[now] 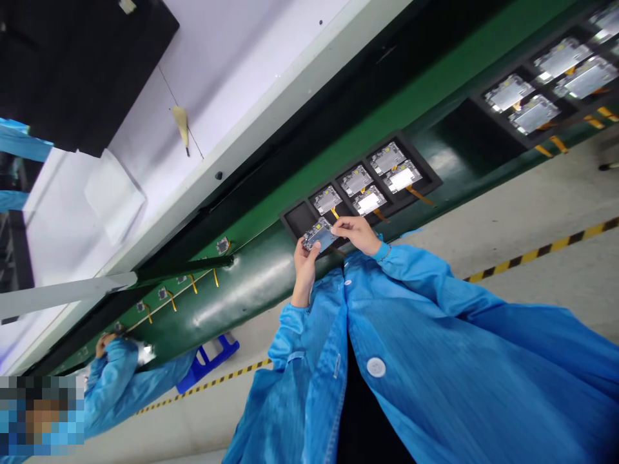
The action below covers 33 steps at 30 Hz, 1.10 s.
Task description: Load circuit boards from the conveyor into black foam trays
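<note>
A circuit board point(318, 237) with a silvery plate is held over the near left part of a black tray point(296, 221). My left hand point(304, 267) grips its left end between thumb and fingers. At the opposite end, my right hand point(356, 233) has its fingertips pinched together against the board's edge; what exactly lies between them is partly hidden. Beyond the hands, a board point(327, 200) with a yellow-orange ribbon cable lies in a tray compartment. More boards, including one with a bright plate point(402, 178), fill compartments to the right.
The tray rests on a green conveyor belt point(251, 270). Another loaded tray point(520, 138) lies farther right. Small parts with orange cables point(164, 294) line the belt at left, where a co-worker's sleeve point(120, 361) reaches in. A white shelf point(271, 84) runs alongside, with a metal arm point(106, 283).
</note>
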Tool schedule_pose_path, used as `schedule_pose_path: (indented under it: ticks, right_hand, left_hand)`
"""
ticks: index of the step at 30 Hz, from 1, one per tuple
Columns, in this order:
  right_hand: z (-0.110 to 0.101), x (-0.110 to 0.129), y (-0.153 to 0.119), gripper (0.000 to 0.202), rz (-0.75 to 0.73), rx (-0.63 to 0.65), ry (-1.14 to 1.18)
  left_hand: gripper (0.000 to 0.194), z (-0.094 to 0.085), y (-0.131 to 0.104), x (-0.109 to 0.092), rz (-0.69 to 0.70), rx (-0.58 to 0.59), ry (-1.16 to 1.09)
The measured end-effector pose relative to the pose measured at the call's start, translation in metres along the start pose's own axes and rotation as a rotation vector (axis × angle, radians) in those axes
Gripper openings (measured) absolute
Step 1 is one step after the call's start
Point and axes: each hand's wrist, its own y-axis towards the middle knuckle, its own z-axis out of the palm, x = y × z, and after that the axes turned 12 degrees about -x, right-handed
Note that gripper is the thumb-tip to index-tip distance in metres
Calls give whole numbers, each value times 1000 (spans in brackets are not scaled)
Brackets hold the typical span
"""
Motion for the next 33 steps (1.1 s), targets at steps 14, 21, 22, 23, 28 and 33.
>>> schedule_pose_path:
  ticks: [14, 21, 22, 23, 28, 33]
  right_hand:
    - [-42, -61, 7, 46, 248, -178, -115]
    - [-53, -65, -6, 28, 148, -24, -330]
    - [-54, -65, -6, 26, 124, -13, -366]
    - [-55, -65, -6, 24, 102, -4, -397]
    - [-58, -70, -2, 20, 16, 28, -456]
    - [-54, -67, 1, 17, -24, 72, -563]
  left_hand:
    - [35, 75, 37, 47, -389, 114, -12]
    - [32, 88, 46, 52, -373, 59, 75]
    - [35, 87, 46, 51, -364, 65, 93]
    - [39, 84, 45, 51, -349, 73, 114]
    - [65, 54, 35, 48, -202, 101, 276]
    - [48, 26, 22, 51, -176, 186, 283]
